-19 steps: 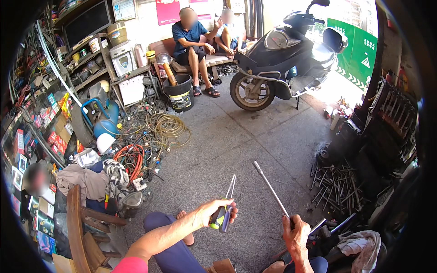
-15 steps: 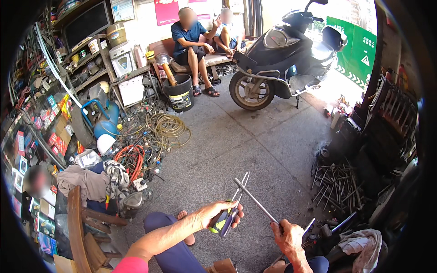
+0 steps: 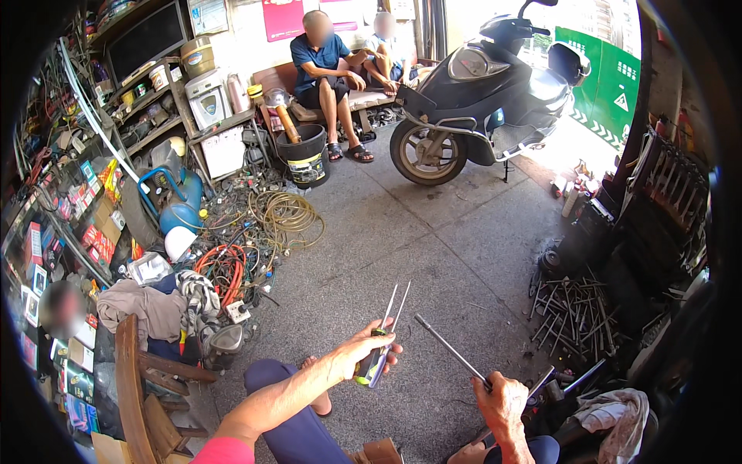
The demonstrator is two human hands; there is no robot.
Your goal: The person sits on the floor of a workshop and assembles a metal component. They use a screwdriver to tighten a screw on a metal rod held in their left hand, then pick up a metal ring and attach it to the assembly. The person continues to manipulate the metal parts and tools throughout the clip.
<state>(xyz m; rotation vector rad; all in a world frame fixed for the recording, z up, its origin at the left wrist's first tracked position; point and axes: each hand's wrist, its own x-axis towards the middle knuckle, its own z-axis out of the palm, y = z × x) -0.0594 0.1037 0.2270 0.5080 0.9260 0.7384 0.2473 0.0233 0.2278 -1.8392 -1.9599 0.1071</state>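
Observation:
My left hand (image 3: 362, 349) is closed around two screwdrivers (image 3: 374, 366) with dark handles, one with green-yellow parts. Their thin metal shafts point up and away from me, side by side. In my right fist (image 3: 504, 404) is a long metal T-handle socket wrench (image 3: 454, 349). Its shaft slants toward the upper left, ending to the right of the screwdriver shafts and apart from them. A short bar shows on the right side of that fist; the grip itself is hidden by my fingers.
Many long tools lie piled (image 3: 570, 315) on the right. A scooter (image 3: 495, 100) stands at the back. Two people sit on a bench (image 3: 367, 100) beside a black bucket (image 3: 304, 158). Tangled cables and hoses (image 3: 282, 220) spread over the left floor, near a wooden chair (image 3: 131, 387).
My left hand has moved slightly left with the screwdrivers, now tilted more upright. My right hand has shifted right, drawing the wrench tip away from their shafts. One seated person's raised hand has lowered.

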